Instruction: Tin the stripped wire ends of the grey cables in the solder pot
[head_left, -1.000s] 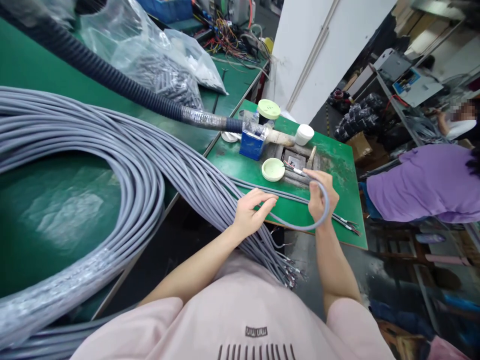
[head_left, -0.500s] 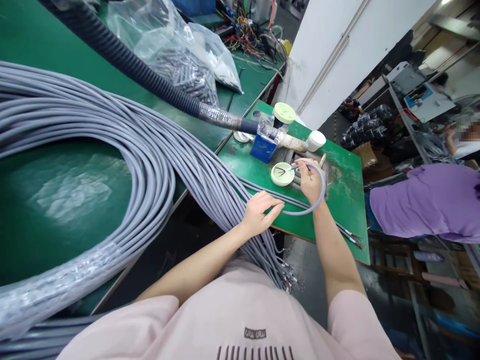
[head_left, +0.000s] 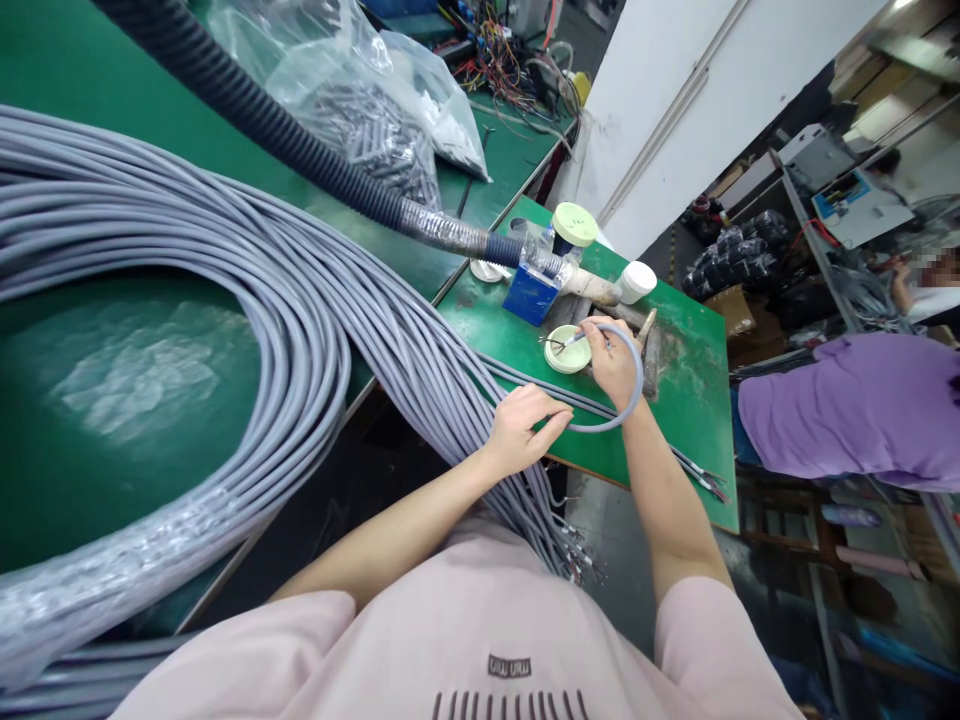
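Observation:
A grey cable (head_left: 639, 372) curves in a loop between my two hands. My right hand (head_left: 613, 362) is closed on it close to its stripped end. Thin, dark-tipped wires (head_left: 556, 345) fan out from that end over the left side of a shallow pale-green dish (head_left: 576, 358); whether they touch it I cannot tell. Lower down, my left hand (head_left: 525, 428) pinches the same cable between thumb and fingers, beside a thick bundle of grey cables (head_left: 420, 370). A few more cables (head_left: 686, 460) run beneath the loop across the green board.
Behind the dish are a blue box (head_left: 531, 294), a white cup (head_left: 637, 282) and a green-lidded jar (head_left: 574, 224). A black corrugated hose (head_left: 300, 140) crosses overhead. Plastic bags (head_left: 375, 110) lie at the back. A person in purple (head_left: 855, 410) is at the right.
My right hand has shifted slightly left, and the wire tips now reach the dish's left rim. The cable loop has drawn in a little. My left hand keeps its grip.

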